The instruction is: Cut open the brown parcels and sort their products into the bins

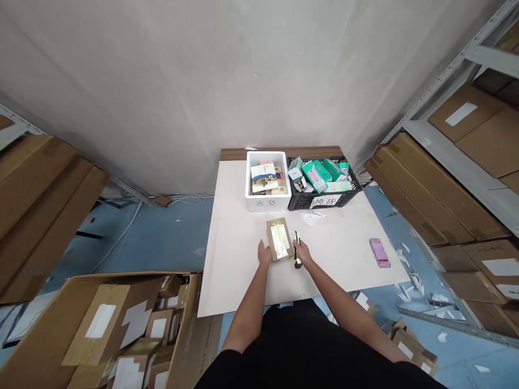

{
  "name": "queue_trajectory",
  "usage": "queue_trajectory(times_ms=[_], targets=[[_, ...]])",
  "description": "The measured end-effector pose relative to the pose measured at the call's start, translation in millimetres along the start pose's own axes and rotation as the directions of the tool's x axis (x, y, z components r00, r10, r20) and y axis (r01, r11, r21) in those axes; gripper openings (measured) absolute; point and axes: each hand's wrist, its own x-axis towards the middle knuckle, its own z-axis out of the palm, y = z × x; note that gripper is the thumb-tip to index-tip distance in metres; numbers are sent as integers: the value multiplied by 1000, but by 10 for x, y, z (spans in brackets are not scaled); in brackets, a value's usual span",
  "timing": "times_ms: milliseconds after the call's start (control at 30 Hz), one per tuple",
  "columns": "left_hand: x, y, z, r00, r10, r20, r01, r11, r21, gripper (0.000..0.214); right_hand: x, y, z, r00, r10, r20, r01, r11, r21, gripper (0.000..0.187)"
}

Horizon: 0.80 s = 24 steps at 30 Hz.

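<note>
A small brown cardboard box (273,227) with a white label under clear tape lies on the white-topped table (231,243) in front of me. My left hand (264,253) is at the box's lower left side, its fingers apart and its thumb at or close to the edge. To the right of the box, my right hand (302,252) is closed around a black and yellow utility knife (298,263), which points away from me. A crumpled piece of clear plastic (308,218) rests a little beyond the knife.
At the table's back stand a white foam bin (267,204) of boxes and a black crate (302,202) of green boxes. A blurred pink item (380,253) lies at right. Beside the table, a large carton (194,292) holds parcels. Shelves (466,189) with cartons flank the right.
</note>
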Motion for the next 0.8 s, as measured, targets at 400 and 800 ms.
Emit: queue_trajectory(times_ms=[400,800], targets=[[243,616,-461,815,330,477,-577,540,612,126,-96,-111,-100,999,0,-53,-19,935,-355,49],[-216,671,101,854,310,418,-520,560,645,123,385,-947,-136,906,-263,331,421,632,-650,56]])
